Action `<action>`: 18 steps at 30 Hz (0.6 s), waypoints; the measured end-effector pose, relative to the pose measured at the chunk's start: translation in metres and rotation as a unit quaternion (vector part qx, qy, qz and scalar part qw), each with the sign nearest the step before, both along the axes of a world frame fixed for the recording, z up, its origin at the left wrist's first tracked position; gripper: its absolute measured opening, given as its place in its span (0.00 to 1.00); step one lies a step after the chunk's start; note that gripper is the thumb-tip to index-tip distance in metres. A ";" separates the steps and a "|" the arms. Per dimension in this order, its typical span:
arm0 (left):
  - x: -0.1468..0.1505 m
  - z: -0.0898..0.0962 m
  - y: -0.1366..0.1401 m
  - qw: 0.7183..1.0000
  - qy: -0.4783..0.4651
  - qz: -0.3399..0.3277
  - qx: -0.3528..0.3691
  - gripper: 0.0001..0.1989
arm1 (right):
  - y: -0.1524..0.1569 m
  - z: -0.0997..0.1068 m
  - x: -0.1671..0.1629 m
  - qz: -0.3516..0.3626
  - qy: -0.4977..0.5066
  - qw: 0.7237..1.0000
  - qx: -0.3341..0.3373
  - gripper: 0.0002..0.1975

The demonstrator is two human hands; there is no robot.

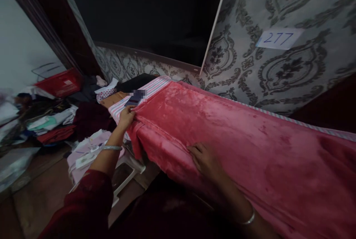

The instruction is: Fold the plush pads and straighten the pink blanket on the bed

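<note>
A long piece of red plush cloth (222, 124) lies spread over a long, narrow surface covered with a striped pink, white and grey cloth (157, 86). My left hand (127, 116) is closed on the plush cloth at its near left corner. My right hand (204, 157) rests farther along the near side, its fingers bent and closed on a raised fold of the same cloth. Part of the plush hangs down over the near edge. Just beyond my left hand, a dark flat object (132, 100) lies on the striped cover, partly blurred out.
A white plastic stool (129, 174) holding folded pink cloth stands at the lower left. Piles of clothes (55, 124) and a red bag (59, 83) lie behind it. A large dark screen (150, 12) hangs on the patterned wall, beside a paper (279, 38) marked 277.
</note>
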State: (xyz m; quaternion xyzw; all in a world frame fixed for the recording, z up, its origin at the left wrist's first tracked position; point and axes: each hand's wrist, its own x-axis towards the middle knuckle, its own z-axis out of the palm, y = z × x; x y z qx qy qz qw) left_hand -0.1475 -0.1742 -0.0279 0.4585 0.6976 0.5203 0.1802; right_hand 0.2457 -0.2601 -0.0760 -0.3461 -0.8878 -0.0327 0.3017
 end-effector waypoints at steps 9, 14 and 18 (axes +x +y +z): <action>0.088 0.016 0.036 0.904 0.379 -0.195 0.041 0.29 | -0.004 0.015 -0.008 -0.051 -0.043 0.997 -0.039 0.13; 0.164 0.003 0.041 0.835 0.452 -0.312 -0.021 0.31 | -0.009 0.025 -0.002 -0.064 -0.060 0.995 -0.053 0.13; 0.178 -0.017 0.044 0.805 0.493 -0.320 -0.075 0.32 | -0.019 0.030 0.018 -0.058 -0.048 0.995 -0.071 0.13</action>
